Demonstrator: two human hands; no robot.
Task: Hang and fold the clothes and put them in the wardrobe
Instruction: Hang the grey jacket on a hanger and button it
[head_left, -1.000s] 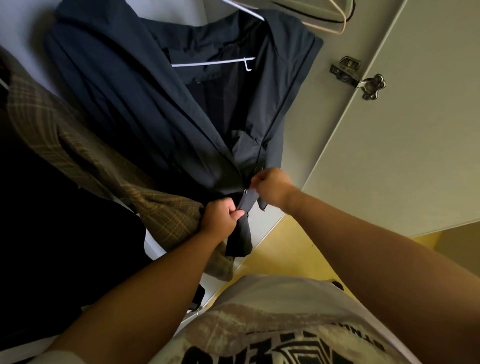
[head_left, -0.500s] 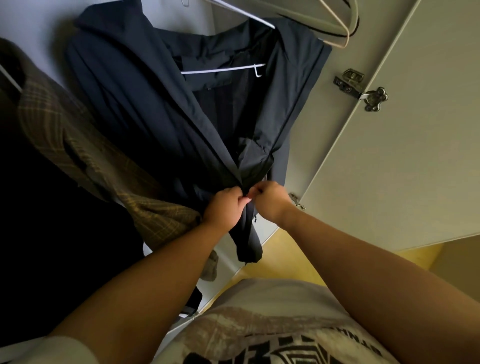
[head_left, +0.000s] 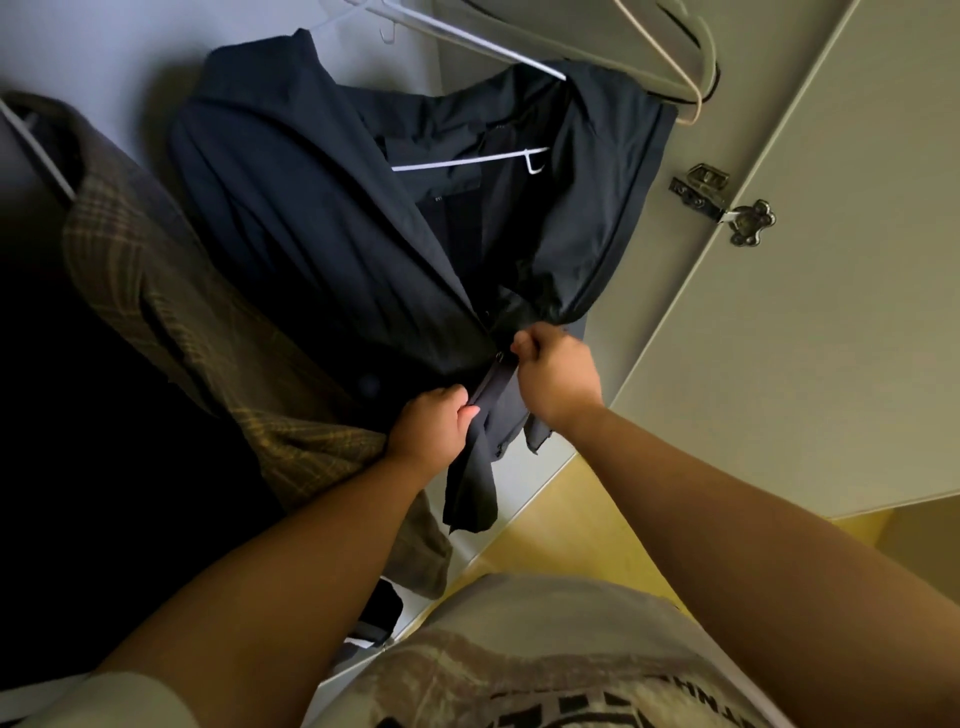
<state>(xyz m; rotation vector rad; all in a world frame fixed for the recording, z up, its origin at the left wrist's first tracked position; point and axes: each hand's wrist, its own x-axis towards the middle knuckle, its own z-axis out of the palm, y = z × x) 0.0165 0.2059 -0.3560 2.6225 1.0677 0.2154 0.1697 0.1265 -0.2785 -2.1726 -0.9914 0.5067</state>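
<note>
**Both hands closed on the jacket's front opening**

Your left hand (head_left: 428, 427) has its fingers curled round the lower front edge of the dark jacket (head_left: 311, 234), with the thumb pressed onto the cloth. Your right hand (head_left: 556, 376) sits just above and to the right of it and pinches the facing front edge between thumb and curled fingers. A small round metal fastener (head_left: 500, 356) shows on the cloth just beside your right thumb. The two hands are close together but do not touch, and a strip of the jacket runs between them. Below your left hand, the hem hangs loose in a narrow fold.

The jacket hangs inside the wardrobe (head_left: 119, 47) on a white hanger (head_left: 467, 162), whose bar shows in the open neck. The fronts spread wide at the top and draw together at your hands.

A brown plaid garment (head_left: 171, 312) hangs just to the left, its lower part touching the jacket and your left wrist. Spare hangers (head_left: 670, 62) hang above the jacket's right shoulder. The pale wardrobe door (head_left: 810, 322) stands open on the right, held by a metal hinge (head_left: 722, 202). Beneath it lies a yellow floor (head_left: 561, 525), and your printed shirt (head_left: 519, 649) fills the bottom of the view.
</note>
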